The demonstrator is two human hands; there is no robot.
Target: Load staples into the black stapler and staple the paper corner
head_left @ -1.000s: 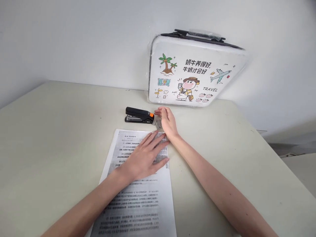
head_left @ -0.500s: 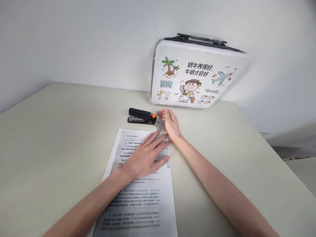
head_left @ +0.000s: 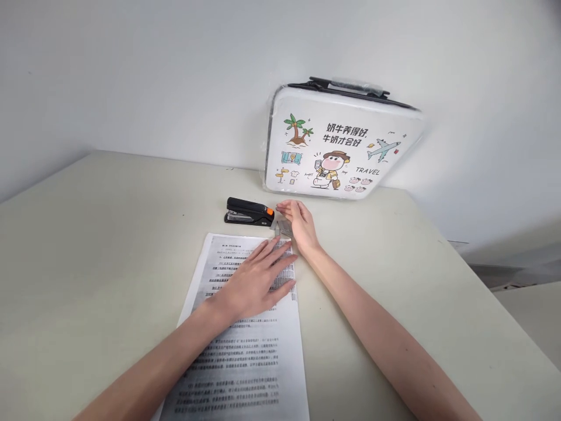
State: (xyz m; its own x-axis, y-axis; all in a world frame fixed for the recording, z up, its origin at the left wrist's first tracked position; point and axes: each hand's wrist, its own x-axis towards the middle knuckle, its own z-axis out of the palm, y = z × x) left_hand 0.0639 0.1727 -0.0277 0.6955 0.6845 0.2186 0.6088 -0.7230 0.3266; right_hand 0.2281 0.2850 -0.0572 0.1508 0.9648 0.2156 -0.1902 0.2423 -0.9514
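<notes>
My left hand (head_left: 254, 283) lies flat with fingers spread on a printed sheet of paper (head_left: 236, 368), over its upper right part. Just beyond the sheet's top edge, my right hand (head_left: 300, 225) rests on its side, fingers extended and slightly curved toward the rear of a black stapler (head_left: 249, 212) with an orange tab. Between that hand and the sheet's top edge sits a small grey object (head_left: 286, 227), partly covered by the right hand; its kind is unclear. My right fingertips are close to the stapler's end, and I cannot tell whether they touch it.
A white case (head_left: 324, 146) with cartoon travel pictures and a black handle stands at the back of the pale table (head_left: 109, 245), leaning toward the wall (head_left: 153, 76). At the far right, beyond the table's edge, other pale surfaces show.
The view has shifted slightly, so the case and stapler appear a little lower and further left. Both hands keep nearly the same places by the sheet and stapler.
</notes>
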